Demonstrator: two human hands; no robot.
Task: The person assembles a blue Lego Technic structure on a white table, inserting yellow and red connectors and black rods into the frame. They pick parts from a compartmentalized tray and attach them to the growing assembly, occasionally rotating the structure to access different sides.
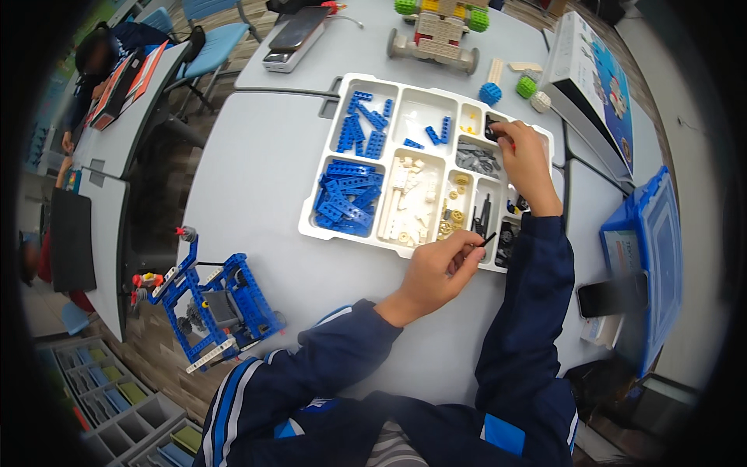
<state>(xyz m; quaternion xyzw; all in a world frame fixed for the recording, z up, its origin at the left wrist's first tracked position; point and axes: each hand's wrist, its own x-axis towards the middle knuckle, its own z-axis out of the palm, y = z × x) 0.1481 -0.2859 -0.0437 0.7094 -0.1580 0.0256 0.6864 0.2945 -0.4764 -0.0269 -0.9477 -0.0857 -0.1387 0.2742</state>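
My left hand (434,274) pinches a thin black axle rod (489,240) over the near right part of the white sorting tray (310,221). Reaching into a small far-right compartment with black pieces (490,127) is my right hand (529,159), fingers drawn together; what they grip is hidden. Between the hands lie grey connector pieces (476,159), yellowish wheels (457,212) and more black rods (485,210). Blue beams (347,198) and white pieces (416,191) fill larger compartments to the left.
A blue brick model (233,307) stands at the table's left edge. Beyond the tray are a wheeled model (437,39), a blue ball-like piece (490,93) and a phone on a white box (296,43). To the right are a large box (585,86), a blue bin (657,257) and a dark phone (612,296).
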